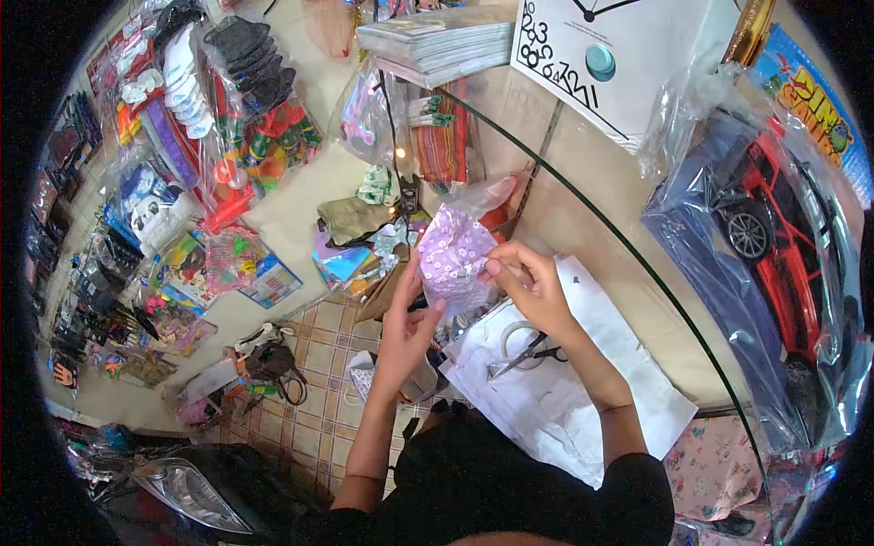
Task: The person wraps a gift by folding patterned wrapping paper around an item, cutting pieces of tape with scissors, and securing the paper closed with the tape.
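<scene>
A lilac, flower-patterned piece (pixel 452 244), paper or thin wrap by its look, is held up in front of me; whether anything is inside it I cannot tell. My left hand (pixel 408 314) grips its left and lower side, with the thumb toward me. At the right edge, my right hand (pixel 530 280) pinches it between thumb and fingertips. Below my right forearm, a pair of scissors (pixel 526 353) lies on crumpled white sheets (pixel 569 409), its blades pointing to the left.
A curved glass edge (pixel 583 205) runs across the right side. Beyond it are a boxed red toy car (pixel 774 246) and a clock box (pixel 601 64). Bagged goods (pixel 264 136) hang on the left. A car-shaped black ride-on (pixel 209 491) stands at lower left on the tiled floor (pixel 319 364).
</scene>
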Demonstrator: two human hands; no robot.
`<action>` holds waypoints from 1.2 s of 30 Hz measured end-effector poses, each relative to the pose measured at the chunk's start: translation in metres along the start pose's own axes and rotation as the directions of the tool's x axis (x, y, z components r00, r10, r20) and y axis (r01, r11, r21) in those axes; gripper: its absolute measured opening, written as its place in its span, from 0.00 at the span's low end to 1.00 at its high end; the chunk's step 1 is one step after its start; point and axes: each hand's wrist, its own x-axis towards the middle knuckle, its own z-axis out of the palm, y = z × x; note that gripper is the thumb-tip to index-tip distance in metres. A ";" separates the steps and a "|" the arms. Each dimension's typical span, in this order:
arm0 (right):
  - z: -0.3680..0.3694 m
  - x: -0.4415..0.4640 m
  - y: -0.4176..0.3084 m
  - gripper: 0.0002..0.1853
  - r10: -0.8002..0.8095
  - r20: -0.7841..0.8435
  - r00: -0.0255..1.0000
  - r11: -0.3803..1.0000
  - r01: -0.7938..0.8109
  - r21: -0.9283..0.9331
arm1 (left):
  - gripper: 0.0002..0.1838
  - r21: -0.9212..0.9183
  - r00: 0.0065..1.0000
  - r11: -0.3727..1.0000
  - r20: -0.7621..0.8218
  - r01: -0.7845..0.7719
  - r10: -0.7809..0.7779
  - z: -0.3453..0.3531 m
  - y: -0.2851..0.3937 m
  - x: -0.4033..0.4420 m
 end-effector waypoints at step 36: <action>-0.009 -0.082 0.116 0.14 0.082 0.284 0.955 0.546 0.196 -0.815 | 0.11 0.662 0.926 0.659 0.163 -0.358 0.340 -0.019 -0.149 -0.029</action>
